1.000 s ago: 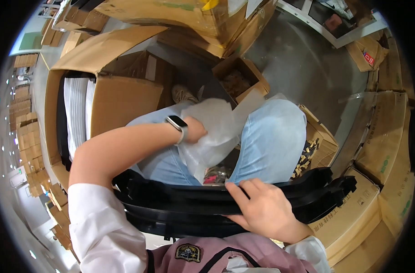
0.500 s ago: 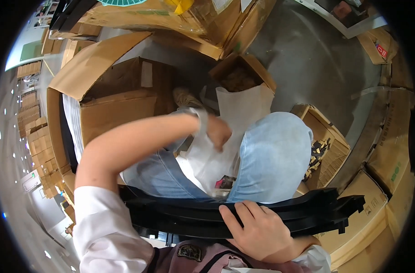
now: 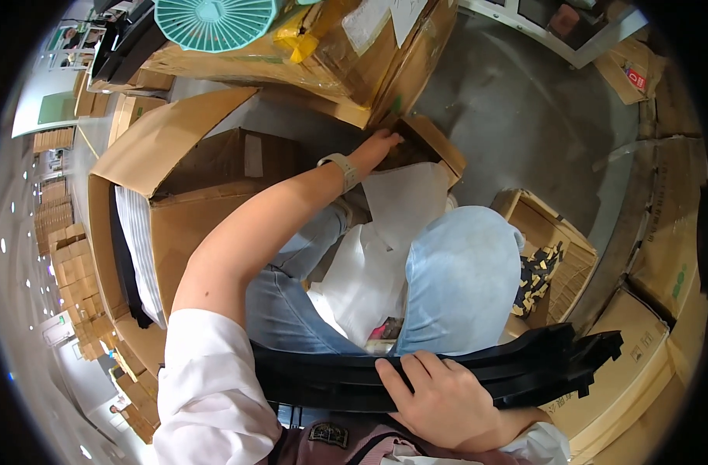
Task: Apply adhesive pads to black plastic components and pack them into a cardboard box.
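Observation:
A long, ribbed, curved black plastic part (image 3: pixel 517 364) lies across my lap. My right hand (image 3: pixel 447 399) rests over its near edge, fingers bent onto the top and closed on the part. With the arm stretched forward, my left hand (image 3: pixel 377 151) reaches to the small open cardboard box (image 3: pixel 439 147) on the floor. Its fingertips dip inside the rim, so I cannot see whether they hold anything. White sheet material (image 3: pixel 404 201) hangs from that box down between my knees.
A cardboard box (image 3: pixel 552 256) with many small black-and-tan pieces stands right of my knee. On the left is a large open carton (image 3: pixel 199 232) with striped white material. A big taped carton (image 3: pixel 323 70) carries a turquoise fan (image 3: pixel 214 23). More cartons (image 3: pixel 625 349) line the right side.
My left hand has moved forward from above the white sheet to the small box. My right hand stays on the black part. The view has shifted slightly, showing more of the fan.

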Demonstrator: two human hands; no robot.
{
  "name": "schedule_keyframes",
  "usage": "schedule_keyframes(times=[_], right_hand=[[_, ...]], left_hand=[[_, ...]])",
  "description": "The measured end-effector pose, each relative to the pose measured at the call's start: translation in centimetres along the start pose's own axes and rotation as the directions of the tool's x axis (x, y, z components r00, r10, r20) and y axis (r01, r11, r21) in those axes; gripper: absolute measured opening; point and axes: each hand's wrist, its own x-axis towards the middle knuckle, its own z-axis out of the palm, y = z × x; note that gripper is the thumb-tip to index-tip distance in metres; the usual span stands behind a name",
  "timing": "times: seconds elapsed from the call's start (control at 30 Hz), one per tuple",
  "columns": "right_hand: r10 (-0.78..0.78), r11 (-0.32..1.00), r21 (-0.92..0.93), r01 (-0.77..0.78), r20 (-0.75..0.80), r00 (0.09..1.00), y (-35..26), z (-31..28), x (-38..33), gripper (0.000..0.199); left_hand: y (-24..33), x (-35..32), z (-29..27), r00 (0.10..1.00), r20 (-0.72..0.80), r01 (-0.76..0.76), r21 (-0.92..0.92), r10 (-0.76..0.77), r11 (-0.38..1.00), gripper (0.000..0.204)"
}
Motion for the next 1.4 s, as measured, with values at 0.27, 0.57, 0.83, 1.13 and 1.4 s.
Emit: schedule_keyframes(times=[0.27,0.57,0.83,1.13,1.4], right_hand=[[-0.067,0.996,0.055,0.067,-0.013,0.998,-0.4,-1.0,0.0,0.047],[-0.012,0.996,0.085,-0.005,0.201,0.980,-3.7,-0.2,0.1,0.059],[-0.141,0.980,0.197,0.023,0.612,0.778,-3.4,-0.1,3.3,0.079],[-0.151,0.940,0.339,-0.028,0.490,0.859,-1.4,0.2,-0.3,0.073],[0.077,0.841,0.508,-0.186,0.227,0.971,2.9,-1.1,-6.9,0.076]], left_hand=[[4.9,-16.9,-9.1,0.759,0.447,-0.634,0.675,0.474,0.379,0.029],[-0.2,-40.3,-12.9,0.621,0.779,-0.644,0.443,0.086,0.624,0.069],[-4.3,-44.6,-13.4,0.664,0.743,-0.747,0.654,0.087,0.120,0.072],[-3.4,-54.1,-21.9,0.673,0.071,-0.604,0.627,0.736,0.492,0.037],[-16.0,-54.7,-24.9,0.631,-0.621,-0.721,-0.247,0.465,0.648,0.015]])
